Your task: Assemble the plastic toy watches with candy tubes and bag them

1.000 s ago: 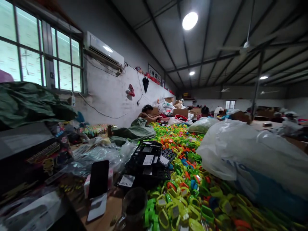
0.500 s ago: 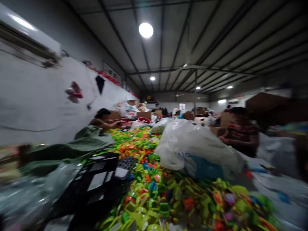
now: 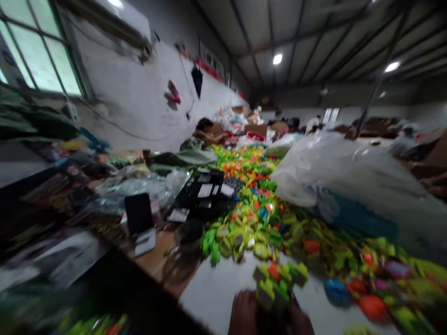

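Note:
At the bottom edge of the head view, my left hand [image 3: 242, 312] and my right hand [image 3: 301, 320] are close together. Their fingers close in from both sides on a bunch of small yellow-green plastic pieces [image 3: 272, 291], with an orange one at the top. Blur hides how the fingertips meet them. Under the hands lies a white board [image 3: 206, 288]. Just beyond it spreads a heap of bright plastic pieces [image 3: 249, 223], mostly yellow and green, with some orange and blue.
A big translucent plastic bag [image 3: 335, 167] lies on the heap at right. To the left are a phone on a stand [image 3: 138, 214], a clear round container [image 3: 188, 235] and a black tray with papers [image 3: 199, 193]. A co-worker [image 3: 206, 130] sits at the far left side.
My view has swung left and down. Both hands with the plastic pieces, the white board, the phone and the window have come into view; the co-worker on the right has mostly left it.

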A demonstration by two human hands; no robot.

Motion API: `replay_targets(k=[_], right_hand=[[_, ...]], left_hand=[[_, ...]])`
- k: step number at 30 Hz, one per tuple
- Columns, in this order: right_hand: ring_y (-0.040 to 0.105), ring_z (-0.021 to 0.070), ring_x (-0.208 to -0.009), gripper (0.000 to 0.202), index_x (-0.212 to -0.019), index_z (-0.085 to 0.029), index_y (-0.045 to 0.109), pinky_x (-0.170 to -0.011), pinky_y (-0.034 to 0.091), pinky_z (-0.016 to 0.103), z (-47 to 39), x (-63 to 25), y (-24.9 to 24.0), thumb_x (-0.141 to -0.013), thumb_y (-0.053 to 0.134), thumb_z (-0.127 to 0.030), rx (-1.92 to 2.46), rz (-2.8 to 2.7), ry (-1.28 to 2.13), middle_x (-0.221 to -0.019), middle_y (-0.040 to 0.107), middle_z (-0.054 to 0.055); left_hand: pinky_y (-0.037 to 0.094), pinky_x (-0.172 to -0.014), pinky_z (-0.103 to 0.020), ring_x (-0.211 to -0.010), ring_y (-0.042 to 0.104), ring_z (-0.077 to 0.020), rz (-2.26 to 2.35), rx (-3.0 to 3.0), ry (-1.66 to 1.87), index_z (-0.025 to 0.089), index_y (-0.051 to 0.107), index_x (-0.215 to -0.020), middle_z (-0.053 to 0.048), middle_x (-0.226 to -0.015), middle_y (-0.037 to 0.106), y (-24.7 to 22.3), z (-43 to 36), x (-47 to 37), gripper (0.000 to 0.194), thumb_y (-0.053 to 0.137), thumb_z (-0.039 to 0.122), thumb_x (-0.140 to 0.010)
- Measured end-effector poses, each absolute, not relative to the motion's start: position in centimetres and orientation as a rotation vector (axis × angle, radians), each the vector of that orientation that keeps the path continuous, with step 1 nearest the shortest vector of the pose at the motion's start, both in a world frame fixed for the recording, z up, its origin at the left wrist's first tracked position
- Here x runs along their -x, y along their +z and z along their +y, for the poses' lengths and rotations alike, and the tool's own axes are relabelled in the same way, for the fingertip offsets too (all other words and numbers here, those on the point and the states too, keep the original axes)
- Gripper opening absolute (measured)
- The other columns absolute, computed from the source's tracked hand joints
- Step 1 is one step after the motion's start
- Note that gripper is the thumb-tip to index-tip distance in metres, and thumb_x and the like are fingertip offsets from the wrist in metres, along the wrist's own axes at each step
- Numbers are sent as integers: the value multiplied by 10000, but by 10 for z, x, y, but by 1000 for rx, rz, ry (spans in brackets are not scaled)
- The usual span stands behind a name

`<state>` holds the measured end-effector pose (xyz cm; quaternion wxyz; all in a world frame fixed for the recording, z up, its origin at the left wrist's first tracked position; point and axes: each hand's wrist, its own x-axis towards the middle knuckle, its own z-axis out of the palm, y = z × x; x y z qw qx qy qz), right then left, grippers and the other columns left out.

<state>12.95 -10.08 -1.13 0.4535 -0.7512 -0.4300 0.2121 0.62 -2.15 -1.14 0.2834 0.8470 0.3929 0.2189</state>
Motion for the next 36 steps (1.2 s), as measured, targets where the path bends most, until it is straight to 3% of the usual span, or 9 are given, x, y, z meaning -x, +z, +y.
replay_targets(k=[2,4,11,17,21,24,28,33,36], right_hand=[[617,231,-841,227,-828,-223,684,-706,490,336,-112,-131,-28,-826,528,-387,1960,-952,562,-892,688,89],[614,243,-777,294,-828,-172,684,-699,469,345,-120,-134,-42,-801,507,-405,2063,-985,410,-834,694,114],[610,174,-747,278,-942,-167,686,-693,455,267,-118,-146,-51,-820,567,-387,1974,-1042,304,-889,711,68],[617,182,-774,160,-842,-158,688,-711,469,270,-111,-138,-53,-821,582,-276,1932,-1058,312,-864,700,66],[621,169,-873,211,-1021,-191,640,-795,483,265,-122,-143,-42,-829,561,-226,1833,-1084,293,-969,687,40],[611,143,-924,295,-1152,-223,576,-824,498,257,-161,-178,-30,-876,470,-215,1806,-916,78,-1092,639,36],[553,200,-1050,356,-1114,-186,639,-868,478,321,-233,-241,-24,-827,438,-118,2264,-841,-243,-1137,575,101],[575,181,-816,155,-914,-173,670,-761,464,321,-256,-253,-34,-810,574,-239,2295,-910,-98,-952,634,82],[552,136,-648,244,-934,-178,595,-633,463,281,-227,-222,-30,-776,639,-359,2047,-658,112,-798,632,25]], left_hand=[[510,-844,-378,-925,599,-171,991,-2372,510,145,628,-882,-44,-946,647,-20,-30,-5,78,571,195,-868],[462,-901,-379,-994,554,-201,953,-2394,442,145,630,-837,-86,-973,632,-34,-32,-9,77,554,139,-848],[415,-850,-386,-944,509,-232,854,-2479,496,169,629,-838,-86,-930,590,-51,-26,-20,123,553,263,-861],[430,-779,-362,-876,533,-226,820,-2558,599,178,633,-797,-81,-878,606,-51,-22,-18,152,534,273,-862],[424,-743,-353,-808,523,-218,786,-2525,625,188,614,-729,-68,-812,579,-54,-17,-22,221,512,330,-865],[421,-741,-357,-814,509,-224,798,-2495,652,204,558,-656,-60,-790,543,-56,-14,-26,314,479,414,-876],[430,-755,-356,-844,515,-231,805,-2513,664,212,538,-661,-55,-802,539,-55,-16,-25,331,465,448,-882],[437,-762,-361,-848,516,-233,836,-2521,647,208,542,-683,-61,-813,542,-51,-21,-24,317,450,424,-898],[440,-759,-354,-851,516,-229,849,-2517,644,212,518,-654,-56,-808,534,-52,-21,-23,305,482,406,-887]])
